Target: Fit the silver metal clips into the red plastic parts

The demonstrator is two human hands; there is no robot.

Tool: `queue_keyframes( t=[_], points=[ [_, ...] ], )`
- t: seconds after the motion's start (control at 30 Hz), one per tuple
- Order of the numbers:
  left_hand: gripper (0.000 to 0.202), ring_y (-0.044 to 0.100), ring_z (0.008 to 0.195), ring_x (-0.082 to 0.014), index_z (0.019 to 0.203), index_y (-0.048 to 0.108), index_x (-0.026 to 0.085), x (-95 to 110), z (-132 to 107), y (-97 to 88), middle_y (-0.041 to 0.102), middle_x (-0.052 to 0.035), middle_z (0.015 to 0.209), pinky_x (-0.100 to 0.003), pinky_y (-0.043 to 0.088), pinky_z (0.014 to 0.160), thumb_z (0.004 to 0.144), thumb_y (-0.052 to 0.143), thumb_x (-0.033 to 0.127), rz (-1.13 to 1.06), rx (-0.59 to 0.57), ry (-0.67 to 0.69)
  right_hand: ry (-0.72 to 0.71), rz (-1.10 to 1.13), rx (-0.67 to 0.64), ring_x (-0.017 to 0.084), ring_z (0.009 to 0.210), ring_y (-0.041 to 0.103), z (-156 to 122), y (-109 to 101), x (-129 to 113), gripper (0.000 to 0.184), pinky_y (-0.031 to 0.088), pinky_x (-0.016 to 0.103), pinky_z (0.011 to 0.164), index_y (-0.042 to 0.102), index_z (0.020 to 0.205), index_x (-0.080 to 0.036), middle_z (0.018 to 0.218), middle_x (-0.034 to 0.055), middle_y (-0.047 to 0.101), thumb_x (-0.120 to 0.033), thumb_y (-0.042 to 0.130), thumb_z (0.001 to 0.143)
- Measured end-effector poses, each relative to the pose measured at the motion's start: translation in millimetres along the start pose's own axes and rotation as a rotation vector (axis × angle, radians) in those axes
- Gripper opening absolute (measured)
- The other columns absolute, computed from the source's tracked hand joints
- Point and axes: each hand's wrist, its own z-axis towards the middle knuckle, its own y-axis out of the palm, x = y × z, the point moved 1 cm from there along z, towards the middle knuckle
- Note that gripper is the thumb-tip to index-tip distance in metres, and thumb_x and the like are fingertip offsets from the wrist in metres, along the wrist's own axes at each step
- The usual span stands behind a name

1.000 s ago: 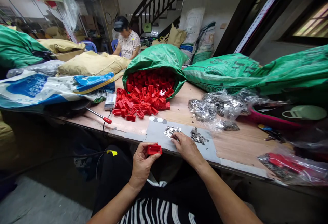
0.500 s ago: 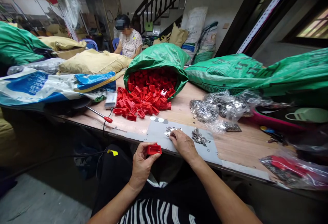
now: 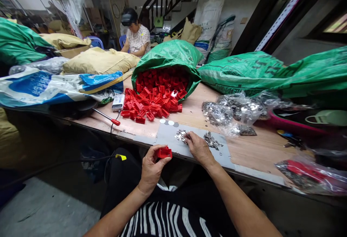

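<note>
My left hand (image 3: 151,169) holds a small red plastic housing (image 3: 165,153) between thumb and fingers, just off the table's front edge. Its hollow, open side faces up and towards me. On a grey mat (image 3: 166,138), my right hand (image 3: 200,150) is at the right side of a small heap of shiny metal pieces (image 3: 179,134). The fingertips there are pinched together; whatever they grip is too small to make out. Close behind that hand lies a second, darker heap of metal pieces (image 3: 212,141).
A green sack (image 3: 173,51) spills many red housings (image 3: 151,101) onto the table. Bags of metal parts (image 3: 230,110) lie to the right, near a pink-rimmed tray (image 3: 287,125). A red-tipped rod (image 3: 115,122) and a white device (image 3: 118,102) sit left. Another person (image 3: 138,38) sits beyond.
My right hand has shifted slightly to the right, off the middle of the shiny heap, so more of it shows. My left hand still holds the red housing, slightly higher in view.
</note>
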Motion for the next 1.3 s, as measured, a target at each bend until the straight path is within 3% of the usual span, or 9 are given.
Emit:
queue_keyframes(
  t=[0.1, 0.23, 0.37, 0.5, 0.9, 1.07, 1.3],
  points=[
    [0.036, 0.066, 0.094, -0.0191, 0.1, 0.066, 0.021, 1, 1, 1.6, 0.07, -0.0041, 0.104, -0.03, 0.051, 0.087, 0.067, 0.078, 0.023, -0.038, -0.006, -0.038, -0.023, 0.016, -0.026, 0.02, 0.084, 0.061, -2, -5, 1, 0.012, 0.043, 0.031, 0.075, 0.055, 0.088, -0.021, 0.092, 0.0056, 0.067, -0.018, 0.044, 0.086],
    [0.047, 0.065, 0.095, -0.0175, 0.114, 0.062, 0.021, 2, 4, 4.9, 0.069, -0.0046, 0.105, -0.029, 0.05, 0.088, 0.069, 0.076, 0.024, -0.211, -0.033, -0.199, 0.04, 0.192, -0.047, 0.017, 0.068, 0.06, -8, -10, -5, 0.007, 0.044, 0.03, 0.067, 0.053, 0.087, -0.022, 0.084, 0.0028, 0.066, -0.021, 0.046, 0.085],
    [0.054, 0.064, 0.085, -0.0132, 0.121, 0.059, 0.022, 4, 5, 8.3, 0.069, -0.0022, 0.095, -0.025, 0.05, 0.081, 0.07, 0.076, 0.023, -0.41, -0.044, -0.342, 0.035, 0.536, -0.11, 0.013, 0.06, 0.056, -20, -14, -26, 0.01, 0.044, 0.026, 0.062, 0.055, 0.086, -0.021, 0.078, 0.0006, 0.061, -0.029, 0.05, 0.087],
    [0.054, 0.063, 0.082, -0.0116, 0.122, 0.059, 0.023, 4, 5, 10.1, 0.067, -0.0016, 0.093, -0.024, 0.05, 0.078, 0.07, 0.076, 0.022, -0.531, -0.079, -0.416, -0.036, 0.64, -0.141, 0.013, 0.066, 0.05, -29, -14, -48, 0.013, 0.042, 0.025, 0.062, 0.059, 0.077, -0.02, 0.076, 0.0008, 0.057, -0.031, 0.055, 0.085],
    [0.05, 0.064, 0.09, -0.0155, 0.119, 0.06, 0.019, 14, 7, 8.1, 0.068, -0.0061, 0.097, -0.025, 0.049, 0.079, 0.071, 0.075, 0.022, -0.537, -0.204, -0.438, -0.156, 0.673, -0.323, 0.017, 0.079, 0.056, -34, -16, -49, 0.009, 0.043, 0.029, 0.074, 0.063, 0.08, -0.021, 0.081, 0.0023, 0.062, -0.028, 0.06, 0.084],
    [0.052, 0.064, 0.096, -0.0183, 0.122, 0.058, 0.021, 15, 8, 9.3, 0.069, -0.0066, 0.101, -0.029, 0.048, 0.086, 0.073, 0.074, 0.025, -0.479, -0.251, -0.398, -0.057, 0.796, -0.37, 0.017, 0.078, 0.055, -38, -14, -46, 0.012, 0.043, 0.028, 0.072, 0.06, 0.087, -0.021, 0.083, 0.0009, 0.062, -0.031, 0.063, 0.082],
    [0.05, 0.065, 0.099, -0.0209, 0.118, 0.063, 0.022, 9, 8, 11.3, 0.07, -0.0075, 0.108, -0.032, 0.048, 0.09, 0.07, 0.075, 0.023, -0.403, -0.25, -0.357, 0.014, 0.898, -0.313, 0.014, 0.073, 0.047, -43, -7, -38, 0.024, 0.039, 0.025, 0.068, 0.05, 0.084, -0.021, 0.08, -0.0014, 0.051, -0.041, 0.063, 0.081]
  ],
)
